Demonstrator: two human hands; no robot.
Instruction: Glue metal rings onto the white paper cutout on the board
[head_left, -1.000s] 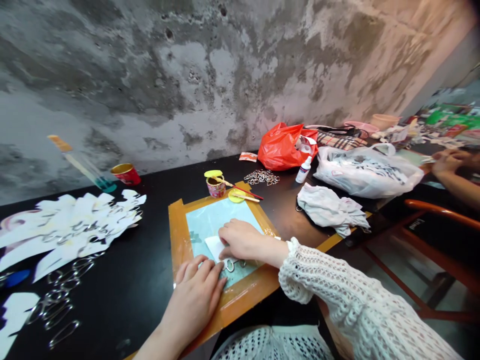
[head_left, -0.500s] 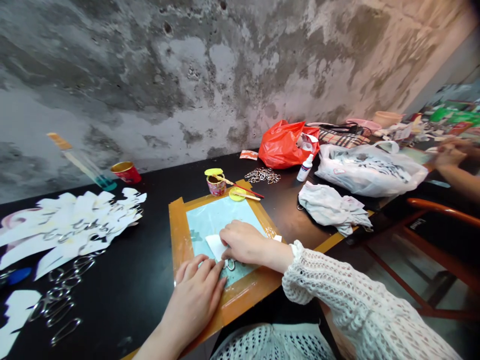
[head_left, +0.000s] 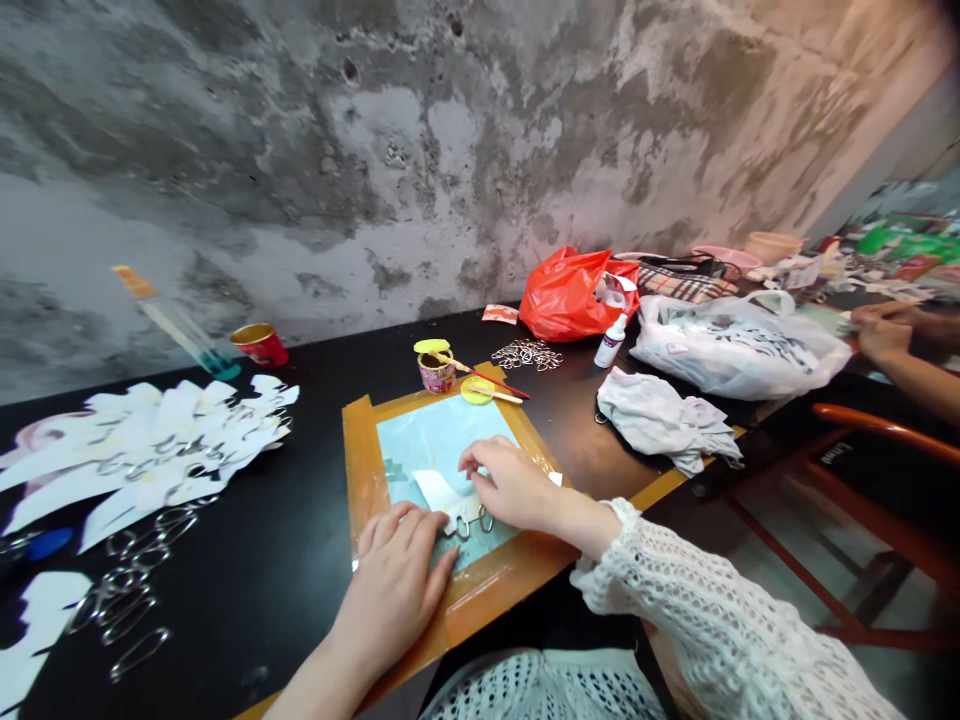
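My left hand (head_left: 401, 560) lies flat at the lower left of a pale blue sheet (head_left: 420, 420). Its fingertips press the edge of a white paper piece (head_left: 435, 490), and its thumb is spread away. A bent metal wire clasp (head_left: 474, 520) with loops lies at the paper's lower edge, partly hidden by the fingers. My right hand (head_left: 514, 485) hovers just right of the paper, its fingers loosely curled and apart, with nothing visible in them. Above the sheet stand a small open tub (head_left: 436, 375) and a brush (head_left: 480, 372) resting across it.
White paper pieces with metal loops (head_left: 165, 440) are heaped at left, near loose wire clasps (head_left: 124, 590). A pile of wire rings (head_left: 527, 354), a small white bottle (head_left: 610, 342), a red bag (head_left: 566, 295), a cloth (head_left: 667, 415) and a white bag (head_left: 739, 340) stand right. Another person's hands (head_left: 885, 330) are far right.
My right hand has drawn back from the paper to the right and its fingers have loosened, leaving the metal clasp more exposed. My left hand stays on the paper.
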